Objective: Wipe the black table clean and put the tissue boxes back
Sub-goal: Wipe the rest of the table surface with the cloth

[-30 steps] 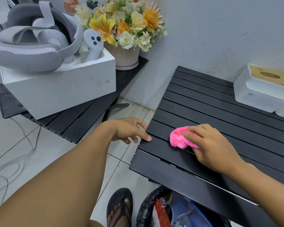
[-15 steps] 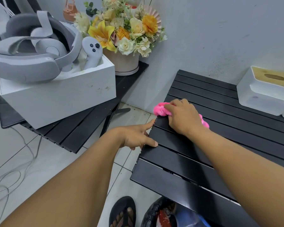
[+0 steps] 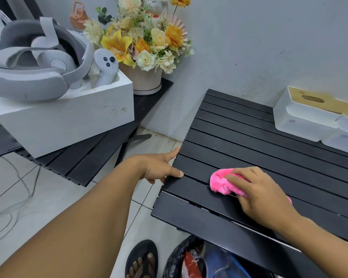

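- Black table stood against the wall in the head view, its slats running from the left edge off towards your right.
- Your right hand lay on the near-left part of the table, fingers close together and curved down over the pink cloth, pressing it onto the slats.
- Most of the cloth bulged out past your fingertips on the left, and a small pink tip showed by your wrist on the right. Its long axis therefore ran under your palm, roughly along the slats.
- Your left hand held the table's left edge. The thumb lay flat on top of a slat, the index finger was straight against the side, and the other fingers were tucked below the edge, where I could not tell how they lay.
- Two white tissue boxes sat side by side and touching at the far-right end of the table, near the wall, well apart from the cloth. Their slotted tops faced up and their long sides ran the same way as the slats.
- Beside this table, on your left, a second dark table carried a white box with a headset, and a flower pot.
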`<state>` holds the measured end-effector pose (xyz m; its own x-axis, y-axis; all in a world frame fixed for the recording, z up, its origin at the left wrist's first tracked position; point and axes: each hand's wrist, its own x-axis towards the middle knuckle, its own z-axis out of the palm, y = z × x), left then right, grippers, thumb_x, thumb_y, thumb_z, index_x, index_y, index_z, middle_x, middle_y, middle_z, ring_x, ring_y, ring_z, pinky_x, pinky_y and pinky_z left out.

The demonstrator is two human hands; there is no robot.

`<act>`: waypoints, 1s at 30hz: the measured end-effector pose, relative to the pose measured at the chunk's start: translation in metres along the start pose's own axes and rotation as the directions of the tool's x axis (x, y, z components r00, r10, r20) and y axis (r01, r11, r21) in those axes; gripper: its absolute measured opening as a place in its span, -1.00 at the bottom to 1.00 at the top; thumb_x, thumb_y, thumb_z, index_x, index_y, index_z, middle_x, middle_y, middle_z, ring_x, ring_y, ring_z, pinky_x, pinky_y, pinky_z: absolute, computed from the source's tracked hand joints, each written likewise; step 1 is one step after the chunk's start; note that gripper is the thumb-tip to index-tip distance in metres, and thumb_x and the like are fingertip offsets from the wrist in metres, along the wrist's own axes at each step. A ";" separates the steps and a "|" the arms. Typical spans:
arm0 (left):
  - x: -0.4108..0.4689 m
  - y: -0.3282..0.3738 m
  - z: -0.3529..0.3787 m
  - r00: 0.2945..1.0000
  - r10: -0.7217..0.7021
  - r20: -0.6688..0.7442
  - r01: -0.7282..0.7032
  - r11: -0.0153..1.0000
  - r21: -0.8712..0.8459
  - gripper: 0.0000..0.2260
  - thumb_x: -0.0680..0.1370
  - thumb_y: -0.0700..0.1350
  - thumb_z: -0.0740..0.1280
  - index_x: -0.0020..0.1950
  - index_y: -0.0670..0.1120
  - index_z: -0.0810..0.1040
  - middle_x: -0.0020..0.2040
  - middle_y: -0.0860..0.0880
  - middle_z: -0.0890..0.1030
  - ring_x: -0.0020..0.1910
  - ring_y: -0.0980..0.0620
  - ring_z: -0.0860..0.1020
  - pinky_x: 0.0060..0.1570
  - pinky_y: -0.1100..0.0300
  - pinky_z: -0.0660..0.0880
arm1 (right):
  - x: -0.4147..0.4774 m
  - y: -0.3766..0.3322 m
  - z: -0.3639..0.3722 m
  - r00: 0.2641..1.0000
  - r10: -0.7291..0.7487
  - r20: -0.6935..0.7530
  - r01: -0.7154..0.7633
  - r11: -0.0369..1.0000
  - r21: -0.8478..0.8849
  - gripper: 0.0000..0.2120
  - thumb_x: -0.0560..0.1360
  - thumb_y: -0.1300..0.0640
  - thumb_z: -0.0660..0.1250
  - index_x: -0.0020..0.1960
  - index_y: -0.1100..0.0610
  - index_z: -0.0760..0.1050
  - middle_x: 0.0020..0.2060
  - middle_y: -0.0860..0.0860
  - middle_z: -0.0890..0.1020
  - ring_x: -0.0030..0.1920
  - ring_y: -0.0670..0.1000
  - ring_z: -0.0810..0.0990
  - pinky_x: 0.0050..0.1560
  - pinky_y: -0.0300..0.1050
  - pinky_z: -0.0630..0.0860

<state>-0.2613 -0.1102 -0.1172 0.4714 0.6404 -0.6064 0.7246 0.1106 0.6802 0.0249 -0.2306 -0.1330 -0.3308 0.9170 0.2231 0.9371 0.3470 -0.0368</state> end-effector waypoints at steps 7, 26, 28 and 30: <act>0.007 -0.003 -0.001 1.000 -0.015 0.001 0.015 0.998 -0.055 -0.21 0.53 0.11 0.40 0.52 0.43 -0.10 0.05 0.03 0.61 -0.11 0.04 0.52 -0.07 0.12 0.45 | 0.101 -0.011 0.023 0.997 0.069 0.025 -0.068 0.997 -0.043 -0.73 0.44 0.12 0.14 -0.02 0.01 0.60 0.04 0.01 0.62 -0.05 0.19 0.51 -0.10 0.06 0.51; -0.009 0.014 0.006 0.995 -0.017 -0.096 0.029 0.992 0.126 -0.23 0.54 0.09 0.37 0.57 0.33 -0.08 0.29 0.01 0.53 0.20 -0.02 0.50 0.20 0.08 0.42 | -0.021 0.065 -0.012 0.925 0.377 0.040 -0.374 0.924 -0.076 -0.73 0.49 0.17 0.31 0.15 -0.03 0.62 0.12 -0.02 0.63 -0.03 0.20 0.52 -0.09 0.10 0.55; -0.009 0.027 0.010 0.982 0.053 -0.181 0.007 0.949 0.314 -0.20 0.52 0.15 0.35 0.60 0.23 -0.09 0.53 0.00 0.28 0.47 -0.07 0.30 0.42 0.01 0.27 | -0.031 0.078 -0.013 0.851 0.525 -0.009 -0.523 0.847 -0.097 -0.68 0.51 0.17 0.29 0.23 -0.03 0.60 0.14 0.01 0.62 0.02 0.22 0.51 -0.07 0.07 0.53; -0.008 0.042 0.023 0.958 0.125 -0.258 0.021 0.867 0.498 -0.23 0.53 0.27 0.26 0.61 0.13 -0.05 0.57 -0.04 0.15 0.53 -0.12 0.13 0.47 -0.09 0.19 | -0.021 0.079 -0.014 0.753 0.658 -0.019 -0.656 0.747 -0.106 -0.61 0.55 0.15 0.21 0.33 -0.08 0.52 0.17 0.04 0.59 0.10 0.22 0.47 -0.01 0.05 0.47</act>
<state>-0.2227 -0.1286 -0.0929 0.4122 0.8234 -0.3900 0.8885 -0.2686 0.3719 0.1077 -0.2253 -0.1272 0.3699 0.9148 0.1620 0.9291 -0.3632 -0.0703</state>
